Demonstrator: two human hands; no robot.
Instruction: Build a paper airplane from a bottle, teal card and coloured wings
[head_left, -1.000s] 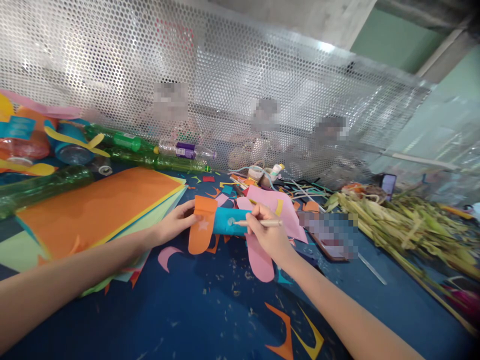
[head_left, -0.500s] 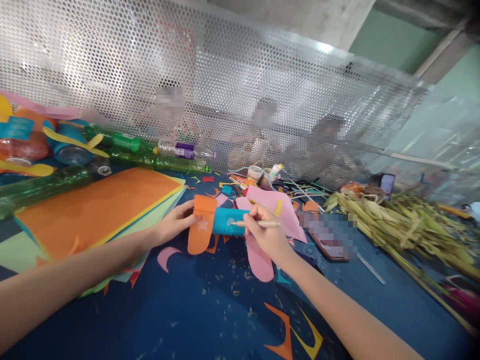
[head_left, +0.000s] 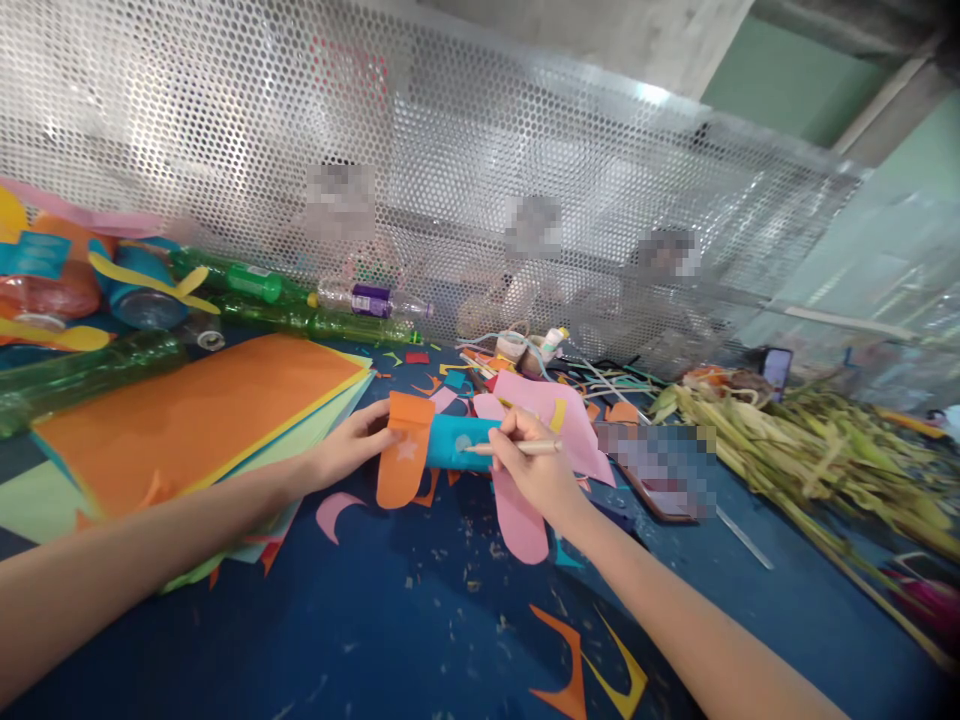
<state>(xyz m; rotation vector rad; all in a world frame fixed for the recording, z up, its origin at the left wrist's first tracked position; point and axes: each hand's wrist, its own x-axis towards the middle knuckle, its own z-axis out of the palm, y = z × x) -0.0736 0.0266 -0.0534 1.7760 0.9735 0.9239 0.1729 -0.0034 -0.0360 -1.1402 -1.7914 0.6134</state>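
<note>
A blue paper-covered tube (head_left: 442, 438) lies across the middle of the table, with an orange paper strip (head_left: 399, 485) around its left end. A pale star marks the orange strip, and a whitish round mark shows on the blue. My left hand (head_left: 361, 437) grips the orange end, thumb in front, some fingers hidden behind it. Between the fingertips of my right hand (head_left: 529, 455) is a pale pen (head_left: 525, 448), its tip at the round mark. A pink paper strip (head_left: 523, 525) with a rounded end hangs below my right hand.
At left lies a stack of coloured paper (head_left: 202, 410), with plastic bottles (head_left: 307, 320) behind. Pink paper (head_left: 559, 420), a phone (head_left: 664, 485) and dried leaves (head_left: 810, 450) are to the right. Orange scraps (head_left: 562, 660) lie in front. People sit beyond a perforated metal screen (head_left: 450, 150).
The pen tip has shifted very slightly on the round mark. Both hands keep the same hold, and the tube stays almost in place.
</note>
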